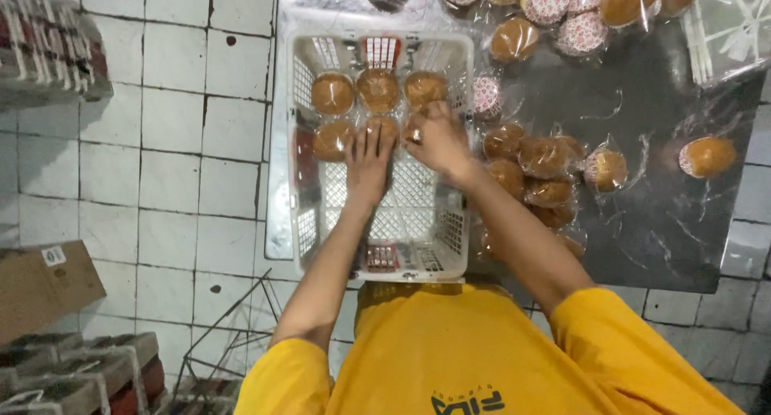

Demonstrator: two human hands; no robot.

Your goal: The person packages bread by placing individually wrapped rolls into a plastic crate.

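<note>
Both arms stretched forward into white crate (305, 222) on dark bench (666, 214). Left hand (369, 159) flat, palm down, fingers spread, fingertips touching middle bun (384, 129) of second row; not gripping. Right hand (438, 139) curled over bun at right end of same row, fingers closed around it; bun mostly hidden. Hands just beside each other, not touching.

Crate: mesh walls, long axis running away from body, red clips at near and far ends. Far end holding two rows of three round brown buns, tops up; far row (377, 89) complete. Near half of crate floor bare.

Right of crate: loose pile of wrapped buns (534, 170) on bench, more at far edge (562, 9), single bun (708, 156) well apart. Yellow shirt (466, 351) at bottom.
</note>
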